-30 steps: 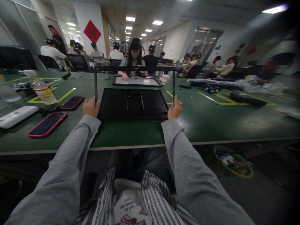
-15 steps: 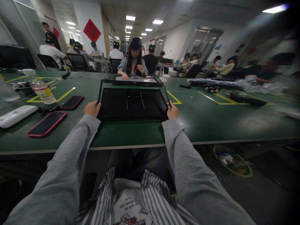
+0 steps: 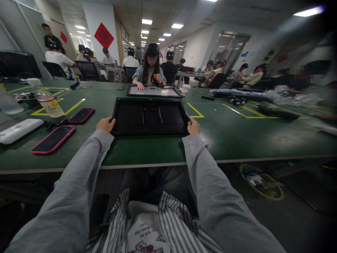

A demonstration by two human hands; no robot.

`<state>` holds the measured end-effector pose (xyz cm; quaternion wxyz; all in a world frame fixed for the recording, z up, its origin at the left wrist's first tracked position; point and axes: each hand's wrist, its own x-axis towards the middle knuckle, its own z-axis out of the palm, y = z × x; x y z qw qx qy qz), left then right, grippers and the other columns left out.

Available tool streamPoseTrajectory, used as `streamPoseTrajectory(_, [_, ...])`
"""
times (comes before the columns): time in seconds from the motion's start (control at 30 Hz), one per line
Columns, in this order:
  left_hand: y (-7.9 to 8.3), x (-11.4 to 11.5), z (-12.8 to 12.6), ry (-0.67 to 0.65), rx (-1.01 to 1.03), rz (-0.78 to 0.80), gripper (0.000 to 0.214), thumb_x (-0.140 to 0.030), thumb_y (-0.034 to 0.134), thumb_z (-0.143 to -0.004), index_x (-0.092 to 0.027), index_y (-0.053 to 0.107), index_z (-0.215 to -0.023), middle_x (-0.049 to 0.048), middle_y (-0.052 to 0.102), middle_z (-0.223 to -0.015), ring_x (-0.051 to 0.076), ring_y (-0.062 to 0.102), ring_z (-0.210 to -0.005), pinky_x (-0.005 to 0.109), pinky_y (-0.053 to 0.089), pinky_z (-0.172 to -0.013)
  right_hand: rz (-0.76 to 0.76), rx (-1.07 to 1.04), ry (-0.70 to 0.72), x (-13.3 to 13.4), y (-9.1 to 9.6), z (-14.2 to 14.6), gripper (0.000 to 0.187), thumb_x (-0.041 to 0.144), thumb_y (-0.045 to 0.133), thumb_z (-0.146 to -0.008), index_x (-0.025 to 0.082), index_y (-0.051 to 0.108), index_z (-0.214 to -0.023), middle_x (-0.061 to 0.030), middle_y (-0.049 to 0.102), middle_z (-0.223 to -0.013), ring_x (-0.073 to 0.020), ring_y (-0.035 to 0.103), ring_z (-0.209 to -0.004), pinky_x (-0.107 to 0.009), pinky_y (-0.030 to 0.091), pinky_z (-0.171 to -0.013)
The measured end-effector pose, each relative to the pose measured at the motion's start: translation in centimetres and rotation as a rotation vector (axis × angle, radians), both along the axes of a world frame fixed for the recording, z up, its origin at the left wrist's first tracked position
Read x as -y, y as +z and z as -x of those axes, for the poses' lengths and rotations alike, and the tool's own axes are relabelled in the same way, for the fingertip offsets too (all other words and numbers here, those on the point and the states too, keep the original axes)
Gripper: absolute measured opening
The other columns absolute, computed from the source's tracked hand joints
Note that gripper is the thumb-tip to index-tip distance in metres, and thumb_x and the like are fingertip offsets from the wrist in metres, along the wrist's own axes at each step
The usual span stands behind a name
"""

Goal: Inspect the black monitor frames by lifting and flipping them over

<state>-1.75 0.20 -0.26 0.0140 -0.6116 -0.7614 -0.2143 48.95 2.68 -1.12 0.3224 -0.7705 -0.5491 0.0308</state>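
Note:
On the table in front of me lies a black monitor back cover, its hollow side up, with two thin metal strips near its middle. A slim black monitor frame lies along the cover's edges; whether it sits fully flush I cannot tell. My left hand is closed on the left side of the frame, thumb on top. At the right side, my right hand grips the frame in the same way. The fingers beneath both sides are hidden.
Across the green table, a person works with an orange-handled tool over a flat panel. Two phones, a white device and a bottle stand left. Plastic-wrapped parts lie right; a basket is on the floor.
The far edge of the frame has come down from above the back cover to lie along it. Both hands have kept their grip and barely moved.

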Motion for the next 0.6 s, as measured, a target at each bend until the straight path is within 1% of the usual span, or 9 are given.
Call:
streamPoseTrajectory(0.2, [-0.19,-0.05,0.07,0.003,0.052,0.002,0.056,-0.052,0.046,-0.094,-0.018,0.065,-0.134,0.0139,0.07,-0.125,0.033,0.064,-0.113,0.042,0.048,-0.096,-0.036,-0.021,0.014,-0.12,-0.18,-0.13,0.054,0.021,0.047,-0.094,0.022,0.055,-0.147,-0.0123,0.066,-0.134,-0.0305,0.059,-0.123,-0.046,0.044,-0.106])
streamPoseTrajectory(0.43, [-0.5,-0.23,0.17,-0.01,0.051,-0.023,0.053,-0.05,0.045,-0.094,-0.02,0.068,-0.131,0.0121,0.073,-0.118,0.03,0.066,-0.108,0.039,0.049,-0.093,-0.082,-0.028,0.04,-0.48,-0.78,-0.37,0.053,0.02,0.049,-0.093,0.02,0.057,-0.145,-0.0122,0.065,-0.135,-0.0298,0.061,-0.122,-0.045,0.046,-0.106])
streamPoseTrajectory(0.6, [-0.59,-0.41,0.27,-0.015,0.071,-0.017,0.052,-0.048,0.046,-0.094,-0.02,0.066,-0.133,0.0105,0.073,-0.12,0.027,0.066,-0.109,0.035,0.048,-0.093,-0.098,-0.047,0.042,-0.44,-0.79,-0.44,0.053,0.021,0.048,-0.092,0.021,0.057,-0.144,-0.0116,0.067,-0.133,-0.0298,0.062,-0.121,-0.045,0.047,-0.106])
